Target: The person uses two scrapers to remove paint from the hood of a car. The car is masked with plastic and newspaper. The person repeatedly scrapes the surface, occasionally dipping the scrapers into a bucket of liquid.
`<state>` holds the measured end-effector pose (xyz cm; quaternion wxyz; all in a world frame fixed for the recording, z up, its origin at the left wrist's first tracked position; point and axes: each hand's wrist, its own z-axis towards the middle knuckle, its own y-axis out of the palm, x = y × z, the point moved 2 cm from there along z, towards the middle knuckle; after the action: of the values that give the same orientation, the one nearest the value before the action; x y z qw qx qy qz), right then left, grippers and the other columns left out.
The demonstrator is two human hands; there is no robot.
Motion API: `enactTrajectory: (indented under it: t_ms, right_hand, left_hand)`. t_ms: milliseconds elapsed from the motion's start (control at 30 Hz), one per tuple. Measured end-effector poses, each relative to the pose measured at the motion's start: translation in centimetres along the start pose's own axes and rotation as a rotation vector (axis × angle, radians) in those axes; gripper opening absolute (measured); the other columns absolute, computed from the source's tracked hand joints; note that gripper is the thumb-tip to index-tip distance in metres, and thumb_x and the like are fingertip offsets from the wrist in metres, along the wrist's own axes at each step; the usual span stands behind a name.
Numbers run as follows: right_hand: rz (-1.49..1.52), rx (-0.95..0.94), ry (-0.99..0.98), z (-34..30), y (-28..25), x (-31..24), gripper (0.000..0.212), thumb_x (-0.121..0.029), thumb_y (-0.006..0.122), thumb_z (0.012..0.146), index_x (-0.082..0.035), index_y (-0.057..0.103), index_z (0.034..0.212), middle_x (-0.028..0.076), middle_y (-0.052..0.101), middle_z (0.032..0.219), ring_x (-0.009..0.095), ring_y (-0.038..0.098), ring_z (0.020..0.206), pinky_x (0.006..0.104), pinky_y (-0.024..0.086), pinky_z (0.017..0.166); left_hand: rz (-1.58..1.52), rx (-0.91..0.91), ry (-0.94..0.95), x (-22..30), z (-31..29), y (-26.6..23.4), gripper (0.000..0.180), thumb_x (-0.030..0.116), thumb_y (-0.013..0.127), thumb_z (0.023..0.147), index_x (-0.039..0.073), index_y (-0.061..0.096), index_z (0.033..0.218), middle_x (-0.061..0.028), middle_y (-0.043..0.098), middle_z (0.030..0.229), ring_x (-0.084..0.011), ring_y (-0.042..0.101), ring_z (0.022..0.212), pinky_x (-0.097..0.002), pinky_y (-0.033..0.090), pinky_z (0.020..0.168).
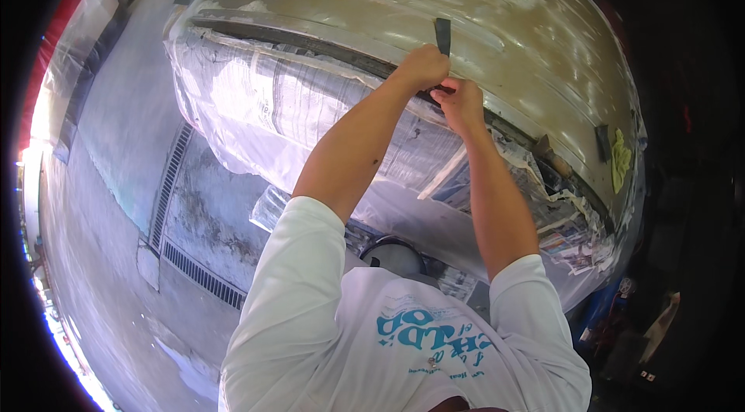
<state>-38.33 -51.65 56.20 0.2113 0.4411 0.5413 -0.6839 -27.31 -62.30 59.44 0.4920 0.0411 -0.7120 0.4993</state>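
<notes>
My left hand point(425, 67) is a closed fist at the edge of a large beige-gold panel point(326, 5), which looks like part of a vehicle body. Just beyond it, a short dark strip point(443, 35) lies on the panel, its near end meeting my fist. Close beside, my right hand point(463, 102) has its fingers pinched together over the dark gap point(303, 41) along the panel's edge. Something small and dark shows between the two hands, too covered to name. Below the gap, newspaper masking point(303, 94) and clear plastic sheeting point(213, 113) cover the lower bodywork.
Another dark strip point(602, 143) and a crumpled yellow-green cloth point(620, 160) lie on the panel's right side. Torn paper point(570, 245) hangs near the right corner. A round dark-rimmed container point(394, 257) stands below me. Floor drain grates point(203, 275) cross the concrete at left.
</notes>
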Motion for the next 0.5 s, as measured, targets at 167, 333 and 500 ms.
enactTrajectory:
  t_ms: [167,333,500]
  right_hand:
    - [0.089,0.095,-0.064,0.4,0.4,2.4,0.025,-0.004,0.080,0.090,0.002,0.081,0.114,0.018,0.082,0.095,0.022,0.078,0.081,0.0331,0.059,0.078]
    - [0.267,0.127,-0.059,-2.1,4.3,-2.5,0.019,-0.007,0.076,0.092,0.001,0.082,0.109,0.017,0.082,0.092,0.023,0.076,0.080,0.0342,0.058,0.078]
    - [0.513,-0.051,-0.232,-8.8,18.6,-5.2,0.025,0.003,0.060,0.098,0.003,0.079,0.114,0.012,0.081,0.104,0.019,0.074,0.093,0.0336,0.058,0.084]
  left_hand:
    - [-0.308,0.066,-0.255,3.2,-2.0,-1.2,0.039,0.019,0.053,0.097,-0.013,0.076,0.098,-0.0362,0.074,0.105,-0.0477,0.076,0.094,-0.0537,0.060,0.083]
    - [-0.410,0.264,-0.301,-1.3,-4.8,-2.8,0.053,0.035,0.051,0.100,-0.014,0.072,0.100,-0.0393,0.072,0.107,-0.0522,0.072,0.105,-0.0561,0.056,0.095]
    - [0.014,0.392,-0.139,-7.1,-19.1,-8.2,0.043,0.037,0.045,0.110,0.004,0.069,0.099,-0.0279,0.070,0.087,-0.0456,0.070,0.084,-0.0539,0.052,0.074]
